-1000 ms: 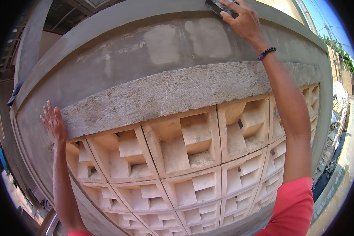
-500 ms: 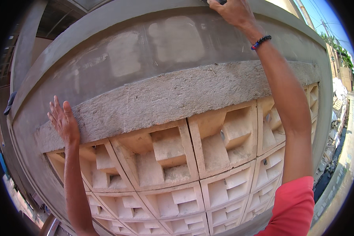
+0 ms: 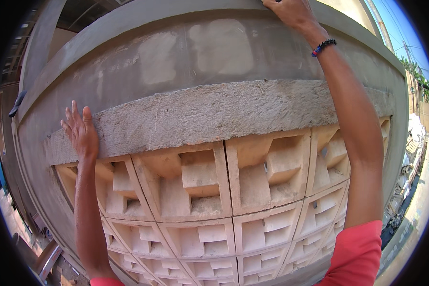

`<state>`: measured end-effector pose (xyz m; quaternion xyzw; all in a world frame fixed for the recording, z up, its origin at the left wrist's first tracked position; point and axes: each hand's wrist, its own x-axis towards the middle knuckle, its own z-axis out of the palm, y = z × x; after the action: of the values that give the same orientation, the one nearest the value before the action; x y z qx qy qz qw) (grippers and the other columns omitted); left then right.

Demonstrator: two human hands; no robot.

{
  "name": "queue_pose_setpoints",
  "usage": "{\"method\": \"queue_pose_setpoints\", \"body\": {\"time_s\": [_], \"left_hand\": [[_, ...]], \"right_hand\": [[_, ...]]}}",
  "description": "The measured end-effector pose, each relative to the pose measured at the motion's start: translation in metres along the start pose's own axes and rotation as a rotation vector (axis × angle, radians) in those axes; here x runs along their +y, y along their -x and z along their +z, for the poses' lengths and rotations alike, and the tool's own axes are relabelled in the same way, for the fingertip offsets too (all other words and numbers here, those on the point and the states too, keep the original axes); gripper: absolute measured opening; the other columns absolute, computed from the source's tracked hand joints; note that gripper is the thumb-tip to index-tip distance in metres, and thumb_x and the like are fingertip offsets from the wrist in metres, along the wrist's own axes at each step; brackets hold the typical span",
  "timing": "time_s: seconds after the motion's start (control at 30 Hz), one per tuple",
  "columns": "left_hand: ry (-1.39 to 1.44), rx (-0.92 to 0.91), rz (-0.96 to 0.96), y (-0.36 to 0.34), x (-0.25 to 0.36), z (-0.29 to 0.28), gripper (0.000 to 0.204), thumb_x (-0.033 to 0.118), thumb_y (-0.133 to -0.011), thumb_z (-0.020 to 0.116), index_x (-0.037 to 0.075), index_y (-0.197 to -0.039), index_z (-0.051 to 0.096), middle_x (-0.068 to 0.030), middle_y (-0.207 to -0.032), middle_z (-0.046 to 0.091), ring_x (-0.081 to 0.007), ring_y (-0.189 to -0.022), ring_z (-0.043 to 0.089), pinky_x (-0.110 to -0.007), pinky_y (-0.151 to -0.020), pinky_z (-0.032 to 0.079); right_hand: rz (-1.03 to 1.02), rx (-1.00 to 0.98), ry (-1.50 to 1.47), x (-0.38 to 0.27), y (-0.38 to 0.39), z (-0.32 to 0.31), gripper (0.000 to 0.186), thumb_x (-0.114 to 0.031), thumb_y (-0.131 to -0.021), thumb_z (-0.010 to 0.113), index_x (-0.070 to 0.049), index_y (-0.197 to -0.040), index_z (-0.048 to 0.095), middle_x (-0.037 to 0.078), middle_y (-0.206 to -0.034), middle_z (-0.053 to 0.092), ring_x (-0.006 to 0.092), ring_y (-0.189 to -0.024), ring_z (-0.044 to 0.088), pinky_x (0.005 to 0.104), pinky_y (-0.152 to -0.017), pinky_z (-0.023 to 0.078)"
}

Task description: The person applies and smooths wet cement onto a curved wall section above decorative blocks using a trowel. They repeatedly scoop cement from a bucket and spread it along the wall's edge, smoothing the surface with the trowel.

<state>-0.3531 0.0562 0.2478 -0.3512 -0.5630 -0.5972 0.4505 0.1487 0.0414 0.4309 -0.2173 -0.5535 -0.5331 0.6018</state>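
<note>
My left hand [image 3: 84,133] lies against the rough grey plaster band [image 3: 186,114] at its left end, its fingers spread. High up at the upper frame edge, my right hand [image 3: 291,13] is closed by the top ledge [image 3: 176,21] of the wall. Only a sliver of something dark shows at its fingertips, and the picture cuts off the rest. Between the hands runs a smoother grey wall panel [image 3: 119,76] with paler dried patches [image 3: 222,46]. Below the band sits a grid of cream ventilation blocks [image 3: 229,176].
On the right, pale rubble and sacks [image 3: 414,136] lie along a narrow dark ditch beside a paved lane [image 3: 410,238]. A dark curved object [image 3: 17,104] juts from the wall's left edge. A metal pipe [image 3: 46,260] stands low at left.
My right hand appears slightly farther right and higher, and the dark thing in it now shows less. The view has shifted a little. My left hand stays open on the plaster.
</note>
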Motion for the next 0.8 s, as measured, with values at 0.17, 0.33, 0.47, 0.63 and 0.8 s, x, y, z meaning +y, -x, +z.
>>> {"method": "queue_pose_setpoints", "body": {"time_s": [0.17,0.33,0.47,0.63,0.8], "left_hand": [[0.017,-0.021,-0.018,0.003,0.014,0.001,0.075,0.07,-0.091,0.015,0.022,-0.148,0.024,-0.0136,-0.154,0.019,-0.041,-0.142,0.006,-0.052,-0.115,0.008],[0.008,-0.013,0.004,-0.001,0.012,0.007,0.075,0.07,-0.091,0.015,0.023,-0.148,0.024,-0.0139,-0.154,0.018,-0.0415,-0.142,0.006,-0.052,-0.114,0.008],[-0.017,-0.015,-0.01,0.002,0.001,-0.004,0.075,0.07,-0.09,0.016,0.023,-0.148,0.024,-0.014,-0.154,0.018,-0.0415,-0.142,0.006,-0.053,-0.114,0.007],[0.006,-0.018,-0.02,0.003,0.012,-0.001,0.076,0.071,-0.09,0.016,0.023,-0.148,0.024,-0.0144,-0.154,0.018,-0.0413,-0.142,0.005,-0.053,-0.114,0.007],[0.051,-0.016,-0.012,0.005,0.019,0.007,0.077,0.071,-0.089,0.015,0.022,-0.148,0.024,-0.0156,-0.154,0.017,-0.0411,-0.142,0.004,-0.053,-0.114,0.007]], "right_hand": [[0.314,0.054,0.227,0.124,0.022,-0.032,0.042,-0.038,-0.084,0.061,-0.028,-0.124,0.061,0.014,-0.111,0.066,0.0288,-0.101,0.064,0.0376,-0.09,0.048],[0.105,0.147,0.016,0.062,-0.011,0.005,0.039,-0.019,-0.077,0.064,-0.009,-0.115,0.065,0.023,-0.101,0.062,0.0383,-0.096,0.058,0.0443,-0.087,0.046],[-0.141,0.006,-0.008,0.026,0.017,0.0,0.042,-0.034,-0.081,0.062,-0.022,-0.121,0.063,0.017,-0.108,0.065,0.0316,-0.101,0.062,0.0393,-0.09,0.047],[0.337,0.021,0.156,0.11,0.025,-0.032,0.045,-0.034,-0.082,0.061,-0.022,-0.125,0.061,0.018,-0.117,0.061,0.0303,-0.109,0.059,0.038,-0.091,0.047],[0.233,0.049,0.24,0.033,-0.033,0.031,0.043,-0.042,-0.081,0.063,-0.027,-0.121,0.064,0.014,-0.108,0.067,0.0291,-0.103,0.063,0.0382,-0.091,0.047]]}}
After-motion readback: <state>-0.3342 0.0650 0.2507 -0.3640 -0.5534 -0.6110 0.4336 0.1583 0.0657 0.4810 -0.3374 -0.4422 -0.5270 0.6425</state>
